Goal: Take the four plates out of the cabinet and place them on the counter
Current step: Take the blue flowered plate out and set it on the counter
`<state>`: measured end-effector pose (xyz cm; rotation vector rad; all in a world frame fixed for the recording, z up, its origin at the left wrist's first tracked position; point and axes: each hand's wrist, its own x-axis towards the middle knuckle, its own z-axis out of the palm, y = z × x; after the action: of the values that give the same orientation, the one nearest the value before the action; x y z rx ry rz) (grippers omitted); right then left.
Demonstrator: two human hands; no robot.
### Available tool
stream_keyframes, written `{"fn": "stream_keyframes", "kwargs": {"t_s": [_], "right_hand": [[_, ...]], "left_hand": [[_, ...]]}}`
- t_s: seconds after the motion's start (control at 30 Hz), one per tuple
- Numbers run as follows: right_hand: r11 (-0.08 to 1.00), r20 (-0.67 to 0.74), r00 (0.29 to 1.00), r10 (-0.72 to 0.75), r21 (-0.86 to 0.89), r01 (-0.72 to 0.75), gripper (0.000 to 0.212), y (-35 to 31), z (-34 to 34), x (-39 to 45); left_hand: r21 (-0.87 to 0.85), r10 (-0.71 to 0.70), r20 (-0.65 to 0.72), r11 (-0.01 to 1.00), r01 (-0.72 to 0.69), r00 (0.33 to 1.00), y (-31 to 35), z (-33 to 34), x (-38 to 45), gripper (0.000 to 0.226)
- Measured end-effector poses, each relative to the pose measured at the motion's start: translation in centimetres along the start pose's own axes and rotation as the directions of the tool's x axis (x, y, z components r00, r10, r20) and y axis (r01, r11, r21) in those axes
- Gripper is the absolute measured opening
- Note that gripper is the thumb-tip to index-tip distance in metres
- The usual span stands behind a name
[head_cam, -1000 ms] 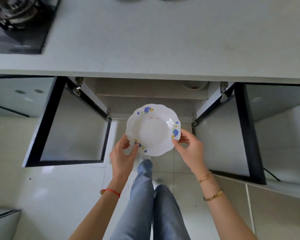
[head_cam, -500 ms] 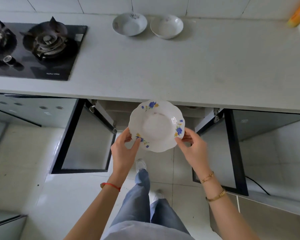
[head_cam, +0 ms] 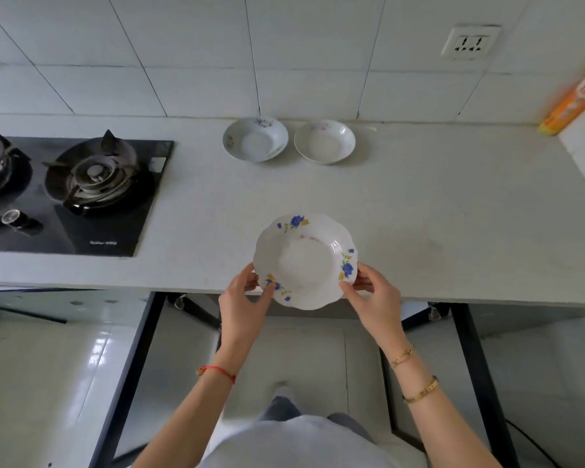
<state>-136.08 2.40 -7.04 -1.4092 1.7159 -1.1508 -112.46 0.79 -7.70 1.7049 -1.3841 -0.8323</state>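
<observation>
Head view: the left hand point(head_cam: 242, 304) and right hand point(head_cam: 374, 297) each pinch an opposite edge of the flowered plate point(head_cam: 305, 261), thumbs on the rim and fingers curled beneath. The plate hangs over the front edge of the counter point(head_cam: 453, 214), and whether it touches the surface cannot be told. Two plates point(head_cam: 255, 139) point(head_cam: 325, 141) sit side by side near the wall, right of the stove point(head_cam: 68, 194).

The grip is only at the rim, so a slip could drop the plate onto the counter edge or floor. Released too near the edge, it could tip off.

A second earlier the plate was low in front of the open cabinet doors point(head_cam: 480, 383). It has since risen to counter height, and the view has lifted to take in the wall.
</observation>
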Motion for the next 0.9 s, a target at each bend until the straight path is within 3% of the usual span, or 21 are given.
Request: {"fn": "stream_keyframes", "kwargs": {"t_s": [0.27, 0.57, 0.9], "right_hand": [[0.999, 0.006, 1.000, 0.022, -0.032, -0.022, 0.029, 1.4, 1.1, 8.5], [0.996, 0.128, 0.991, -0.031, -0.074, 0.040, 0.030, 2.5, 1.7, 16.5], [0.997, 0.194, 0.980, -0.043, -0.055, 0.055, 0.032, 1.4, 8.2, 21.0]], "left_hand": [[0.021, -0.016, 0.020, 1.000, 0.016, 1.000, 1.2, 2.7, 8.2, 0.048], [0.019, -0.055, -0.051, 0.998, 0.056, 0.997, 1.8, 5.0, 13.1, 0.045], [0.019, -0.123, -0.091, 0.992, 0.126, 0.988, -1.2, 2.3, 18.5, 0.048]]}}
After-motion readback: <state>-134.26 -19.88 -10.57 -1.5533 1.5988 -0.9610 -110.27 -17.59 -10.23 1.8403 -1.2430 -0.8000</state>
